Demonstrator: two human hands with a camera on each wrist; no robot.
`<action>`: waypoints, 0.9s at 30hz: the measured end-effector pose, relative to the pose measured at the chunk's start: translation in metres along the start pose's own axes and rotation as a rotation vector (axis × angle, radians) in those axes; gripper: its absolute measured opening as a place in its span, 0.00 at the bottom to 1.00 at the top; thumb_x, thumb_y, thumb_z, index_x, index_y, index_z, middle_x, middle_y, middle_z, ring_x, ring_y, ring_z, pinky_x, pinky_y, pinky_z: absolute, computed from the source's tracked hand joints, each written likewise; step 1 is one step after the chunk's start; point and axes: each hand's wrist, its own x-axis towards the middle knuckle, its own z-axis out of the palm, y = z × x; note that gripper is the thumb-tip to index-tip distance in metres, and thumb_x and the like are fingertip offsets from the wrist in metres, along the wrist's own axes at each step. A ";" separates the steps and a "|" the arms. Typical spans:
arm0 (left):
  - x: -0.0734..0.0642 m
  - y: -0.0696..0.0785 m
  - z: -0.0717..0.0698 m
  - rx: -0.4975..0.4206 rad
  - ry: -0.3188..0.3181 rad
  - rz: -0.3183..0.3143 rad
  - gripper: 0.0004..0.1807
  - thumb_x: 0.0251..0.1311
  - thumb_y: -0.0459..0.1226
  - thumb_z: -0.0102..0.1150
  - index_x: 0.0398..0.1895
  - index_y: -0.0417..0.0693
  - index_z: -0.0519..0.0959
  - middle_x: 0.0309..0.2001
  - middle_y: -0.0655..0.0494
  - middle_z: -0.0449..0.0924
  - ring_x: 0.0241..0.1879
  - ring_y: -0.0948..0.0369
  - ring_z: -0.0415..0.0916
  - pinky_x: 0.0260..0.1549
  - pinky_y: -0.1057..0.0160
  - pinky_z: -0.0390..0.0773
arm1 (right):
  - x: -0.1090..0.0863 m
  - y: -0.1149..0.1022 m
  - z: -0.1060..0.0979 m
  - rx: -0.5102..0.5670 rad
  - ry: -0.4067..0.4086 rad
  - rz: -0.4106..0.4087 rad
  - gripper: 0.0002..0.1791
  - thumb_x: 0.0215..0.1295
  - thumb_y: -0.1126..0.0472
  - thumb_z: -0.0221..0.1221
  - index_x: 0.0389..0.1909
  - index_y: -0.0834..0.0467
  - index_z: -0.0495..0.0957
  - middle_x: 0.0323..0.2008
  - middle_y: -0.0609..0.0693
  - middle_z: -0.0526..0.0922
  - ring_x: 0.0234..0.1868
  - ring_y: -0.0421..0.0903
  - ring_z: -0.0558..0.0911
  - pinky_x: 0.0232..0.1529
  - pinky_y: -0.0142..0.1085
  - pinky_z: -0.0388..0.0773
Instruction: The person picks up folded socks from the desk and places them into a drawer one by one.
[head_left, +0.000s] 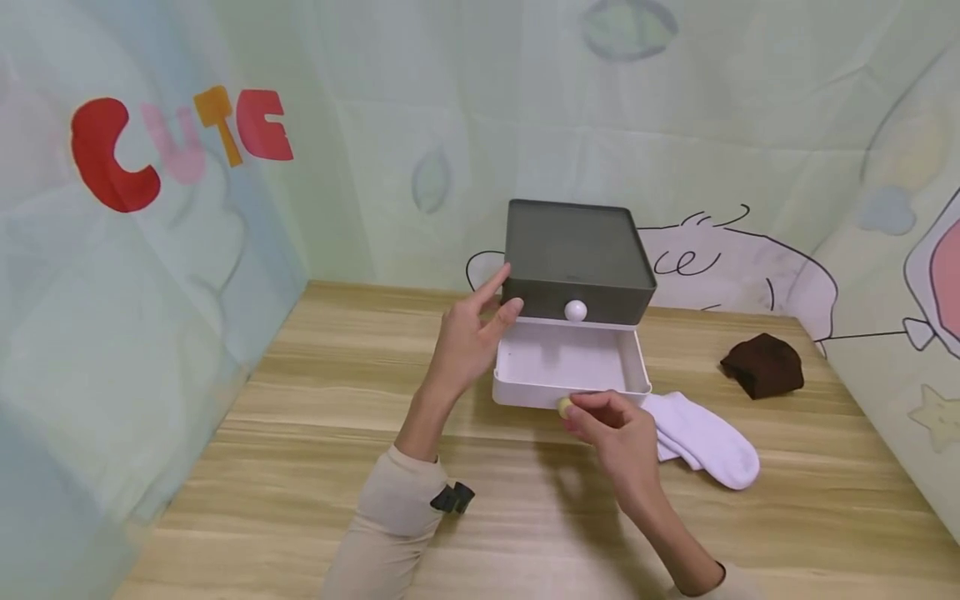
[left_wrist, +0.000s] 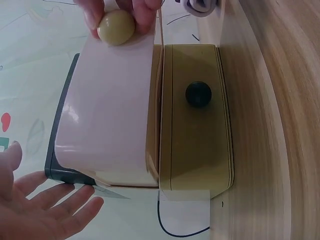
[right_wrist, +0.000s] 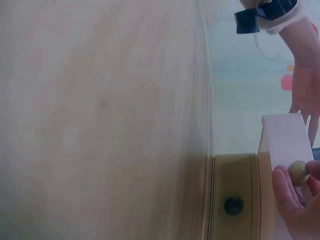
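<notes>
The right hand [head_left: 618, 446] pinches the pale-yellow round knob [head_left: 565, 407] of an open white plastic drawer [head_left: 528, 393], just right of the head view's centre. The left hand [head_left: 467, 340], fingers extended, touches the dark-grey rectangular top unit [head_left: 577, 242]. A white fabric sock [head_left: 712, 442] lies lower right on the wood-grain counter [head_left: 330, 392].

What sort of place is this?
Probably a makeshift indoor booth: cartoon-printed sheets line three sides of a wood-grain table, and a small drawer unit stands on it.
</notes>
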 end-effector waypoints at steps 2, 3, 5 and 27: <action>0.000 0.000 0.000 0.006 0.002 -0.001 0.30 0.61 0.59 0.49 0.67 0.73 0.60 0.60 0.52 0.73 0.48 0.64 0.79 0.39 0.62 0.80 | -0.004 0.000 -0.001 -0.016 0.007 0.007 0.15 0.49 0.65 0.69 0.36 0.68 0.81 0.39 0.56 0.85 0.34 0.56 0.85 0.39 0.47 0.81; 0.000 0.001 0.000 0.008 0.002 -0.001 0.30 0.61 0.59 0.49 0.67 0.73 0.60 0.61 0.52 0.72 0.49 0.64 0.79 0.40 0.61 0.80 | -0.006 0.000 -0.002 -0.020 0.012 0.009 0.14 0.49 0.65 0.69 0.36 0.68 0.81 0.39 0.56 0.85 0.34 0.56 0.85 0.38 0.47 0.81; 0.000 0.001 0.000 0.014 0.001 -0.002 0.30 0.61 0.59 0.49 0.67 0.73 0.60 0.62 0.53 0.71 0.50 0.63 0.78 0.41 0.61 0.80 | -0.011 -0.001 -0.002 -0.027 0.018 0.011 0.14 0.49 0.65 0.69 0.36 0.68 0.81 0.38 0.56 0.85 0.34 0.56 0.85 0.38 0.46 0.81; 0.001 0.001 0.000 -0.010 -0.008 -0.002 0.30 0.62 0.56 0.50 0.68 0.71 0.60 0.66 0.60 0.66 0.55 0.62 0.75 0.43 0.59 0.79 | -0.032 -0.016 -0.025 -0.209 -0.150 0.082 0.15 0.51 0.56 0.68 0.39 0.58 0.82 0.37 0.56 0.86 0.34 0.54 0.85 0.36 0.44 0.82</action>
